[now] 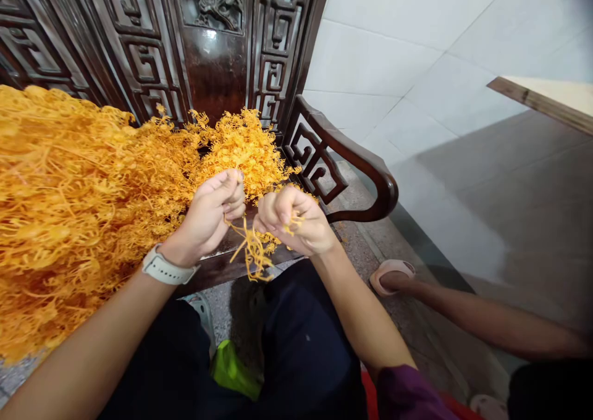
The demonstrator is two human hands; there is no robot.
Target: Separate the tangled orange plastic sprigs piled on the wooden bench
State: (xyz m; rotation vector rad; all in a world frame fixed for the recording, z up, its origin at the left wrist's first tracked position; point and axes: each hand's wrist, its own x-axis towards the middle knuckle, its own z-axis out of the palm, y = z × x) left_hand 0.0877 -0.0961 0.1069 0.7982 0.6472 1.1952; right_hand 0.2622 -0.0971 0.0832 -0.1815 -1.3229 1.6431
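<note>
My left hand [213, 213] and my right hand [291, 219] are held close together over my lap, both closed on a small bunch of orange stringy sprigs [252, 253] that hangs down between them. Its bushy top [243, 145] rises behind my fingers. A white watch [167, 268] is on my left wrist. A big heap of the same orange sprigs [69, 204] lies on the dark wooden bench [217, 80] to my left.
The bench's carved armrest [352, 160] curves just right of my hands. Another person's leg [486, 321] in a pink slipper [389, 272] stretches across the floor at the right. A wooden table edge [542, 102] shows at the upper right. A green object [234, 370] lies beside my knee.
</note>
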